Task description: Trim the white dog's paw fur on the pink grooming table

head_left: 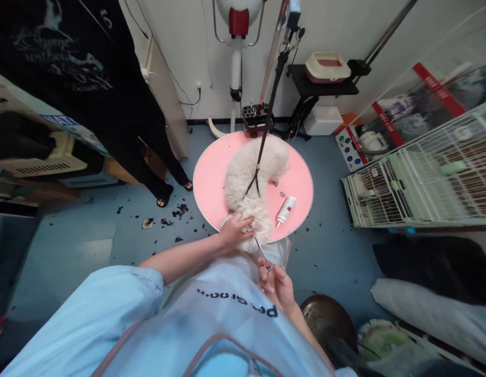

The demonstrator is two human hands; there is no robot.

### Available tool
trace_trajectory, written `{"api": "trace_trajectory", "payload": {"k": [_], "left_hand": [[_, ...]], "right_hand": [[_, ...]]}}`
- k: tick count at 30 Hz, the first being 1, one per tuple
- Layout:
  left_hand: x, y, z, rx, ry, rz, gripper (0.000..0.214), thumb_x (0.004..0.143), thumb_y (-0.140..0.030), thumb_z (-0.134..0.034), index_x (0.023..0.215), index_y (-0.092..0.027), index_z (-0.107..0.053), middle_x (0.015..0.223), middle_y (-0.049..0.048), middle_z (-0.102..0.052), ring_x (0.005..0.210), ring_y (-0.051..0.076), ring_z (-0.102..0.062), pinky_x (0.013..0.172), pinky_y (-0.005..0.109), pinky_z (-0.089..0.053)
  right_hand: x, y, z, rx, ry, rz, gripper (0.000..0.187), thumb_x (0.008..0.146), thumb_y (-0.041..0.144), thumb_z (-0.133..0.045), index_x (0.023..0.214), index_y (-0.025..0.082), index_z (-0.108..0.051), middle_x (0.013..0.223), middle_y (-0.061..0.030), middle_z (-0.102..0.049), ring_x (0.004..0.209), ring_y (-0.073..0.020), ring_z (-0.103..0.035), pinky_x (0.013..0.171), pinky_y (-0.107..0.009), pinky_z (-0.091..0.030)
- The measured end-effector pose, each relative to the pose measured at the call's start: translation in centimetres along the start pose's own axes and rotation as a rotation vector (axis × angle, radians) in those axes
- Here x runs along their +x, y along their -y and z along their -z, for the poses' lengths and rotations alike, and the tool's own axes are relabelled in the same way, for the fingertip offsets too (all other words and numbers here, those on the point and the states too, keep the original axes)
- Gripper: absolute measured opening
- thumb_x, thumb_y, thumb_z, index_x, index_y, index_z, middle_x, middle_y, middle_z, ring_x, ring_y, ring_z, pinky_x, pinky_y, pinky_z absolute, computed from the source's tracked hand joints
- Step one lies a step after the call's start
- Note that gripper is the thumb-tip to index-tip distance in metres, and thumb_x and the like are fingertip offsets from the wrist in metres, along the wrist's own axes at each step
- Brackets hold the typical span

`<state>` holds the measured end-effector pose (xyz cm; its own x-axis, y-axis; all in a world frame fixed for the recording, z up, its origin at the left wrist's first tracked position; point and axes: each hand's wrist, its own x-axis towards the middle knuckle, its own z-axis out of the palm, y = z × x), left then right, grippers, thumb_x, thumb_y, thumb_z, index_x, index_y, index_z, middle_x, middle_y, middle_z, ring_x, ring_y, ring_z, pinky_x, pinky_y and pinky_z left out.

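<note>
A white curly-coated dog (243, 178) is on a round pink grooming table (207, 173), its head end toward me and a black strap (265, 141) running up from its neck area. My left hand (235, 230) is closed at the side of the dog's head, fingers and thumb gripping around the ear. Low at the table's near edge, my right hand (277, 283) has its fingers in the rings of a slim steel hemostat (262, 250). The tool's tip reaches the fur by my left fingers; what lies between its jaws is too small to see. A white nozzle bottle (286, 210) lies right of the dog.
A person in black clothes (121, 99) stands at the left. Dark hair clumps (180, 210) litter the floor. Wire cages (423, 183) stand at the right. Behind the table are a tool caddy (249, 121) and a black stand (306, 90); a round stool (328, 319) is near my right.
</note>
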<state>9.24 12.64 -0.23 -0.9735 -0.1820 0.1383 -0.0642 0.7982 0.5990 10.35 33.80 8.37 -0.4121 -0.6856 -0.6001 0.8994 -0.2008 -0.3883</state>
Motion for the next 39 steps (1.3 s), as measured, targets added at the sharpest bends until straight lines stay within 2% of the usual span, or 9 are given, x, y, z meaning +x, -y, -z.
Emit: {"api": "trace_trajectory", "payload": {"k": [3, 6, 12, 17, 22, 26, 29, 32, 39], "left_hand": [[0.0, 0.0, 0.2, 0.002, -0.006, -0.004, 0.052, 0.076, -0.041, -0.071, 0.123, -0.021, -0.064, 0.094, 0.0073, -0.056, 0.085, 0.02, -0.059, 0.074, 0.029, -0.051], [-0.1, -0.3, 0.1, 0.002, -0.012, 0.01, 0.052, 0.075, -0.039, -0.072, 0.123, -0.023, -0.063, 0.095, 0.0078, -0.058, 0.085, 0.02, -0.059, 0.073, 0.029, -0.051], [-0.4, -0.8, -0.1, -0.021, -0.043, 0.037, 0.049, 0.076, -0.036, -0.07, 0.123, -0.023, -0.064, 0.097, 0.0088, -0.059, 0.083, 0.02, -0.059, 0.07, 0.03, -0.051], [-0.4, -0.7, 0.0, -0.031, -0.048, 0.024, 0.053, 0.074, -0.036, -0.072, 0.124, -0.022, -0.063, 0.098, 0.0095, -0.06, 0.084, 0.021, -0.06, 0.071, 0.031, -0.051], [-0.4, -0.8, 0.0, -0.001, -0.05, 0.029, 0.051, 0.075, -0.032, -0.07, 0.124, -0.022, -0.063, 0.097, 0.0091, -0.06, 0.082, 0.021, -0.061, 0.069, 0.03, -0.051], [-0.2, -0.8, 0.3, -0.001, -0.045, 0.015, 0.049, 0.075, -0.032, -0.07, 0.123, -0.022, -0.063, 0.098, 0.0094, -0.062, 0.086, 0.022, -0.061, 0.071, 0.031, -0.052], [-0.3, -0.6, 0.3, -0.017, -0.032, -0.046, 0.048, 0.076, -0.03, -0.068, 0.122, -0.021, -0.063, 0.097, 0.0093, -0.064, 0.09, 0.023, -0.061, 0.076, 0.032, -0.052], [-0.8, 0.1, -0.1, -0.035, -0.064, -0.099, 0.045, 0.079, -0.028, -0.064, 0.123, -0.019, -0.061, 0.104, 0.0116, -0.064, 0.094, 0.025, -0.061, 0.08, 0.035, -0.052], [-0.5, 1.7, -0.7, -0.039, -0.091, -0.194, 0.038, 0.085, -0.035, -0.059, 0.12, -0.02, -0.061, 0.101, 0.0091, -0.065, 0.079, 0.021, -0.062, 0.065, 0.031, -0.052]], "right_hand": [[0.9, 0.4, -0.3, 0.074, 0.062, -0.065, 0.044, 0.071, 0.054, -0.065, 0.093, 0.017, -0.066, 0.063, 0.0029, -0.058, 0.041, -0.005, -0.038, 0.049, -0.025, -0.045], [2.4, 0.7, -0.9, 0.139, 0.076, -0.1, 0.044, 0.069, 0.054, -0.065, 0.091, 0.015, -0.066, 0.066, 0.0008, -0.061, 0.043, -0.0058, -0.041, 0.051, -0.026, -0.047], [3.0, 0.7, -1.9, 0.091, 0.031, -0.076, 0.042, 0.085, 0.052, -0.047, 0.093, 0.016, -0.067, 0.07, 0.0005, -0.062, 0.046, -0.0066, -0.043, 0.055, -0.028, -0.046], [2.3, 0.5, -1.7, 0.106, 0.037, -0.078, 0.042, 0.078, 0.051, -0.059, 0.095, 0.014, -0.067, 0.072, -0.0015, -0.065, 0.048, -0.0078, -0.048, 0.056, -0.027, -0.048], [3.2, 0.7, -1.7, 0.159, 0.069, -0.106, 0.04, 0.067, 0.045, -0.075, 0.094, 0.016, -0.068, 0.072, -0.0007, -0.068, 0.048, -0.0073, -0.051, 0.056, -0.026, -0.051], [3.7, 0.4, -1.5, 0.118, 0.027, -0.065, 0.041, 0.062, 0.037, -0.082, 0.094, 0.017, -0.068, 0.066, 0.0048, -0.067, 0.039, -0.0025, -0.042, 0.048, -0.02, -0.047], [3.3, -0.4, -1.4, 0.065, -0.035, 0.005, 0.042, 0.063, 0.042, -0.082, 0.093, 0.016, -0.068, 0.062, 0.0063, -0.064, 0.035, -0.0007, -0.035, 0.042, -0.019, -0.042], [3.0, -1.4, -1.5, 0.03, -0.067, 0.036, 0.041, 0.066, 0.045, -0.079, 0.093, 0.016, -0.067, 0.061, 0.0056, -0.063, 0.035, -0.0019, -0.036, 0.042, -0.021, -0.042], [3.6, -2.5, -2.1, 0.056, -0.045, 0.082, 0.036, 0.068, 0.035, -0.072, 0.096, 0.015, -0.065, 0.061, 0.0033, -0.066, 0.037, -0.0057, -0.043, 0.047, -0.024, -0.044]]}}
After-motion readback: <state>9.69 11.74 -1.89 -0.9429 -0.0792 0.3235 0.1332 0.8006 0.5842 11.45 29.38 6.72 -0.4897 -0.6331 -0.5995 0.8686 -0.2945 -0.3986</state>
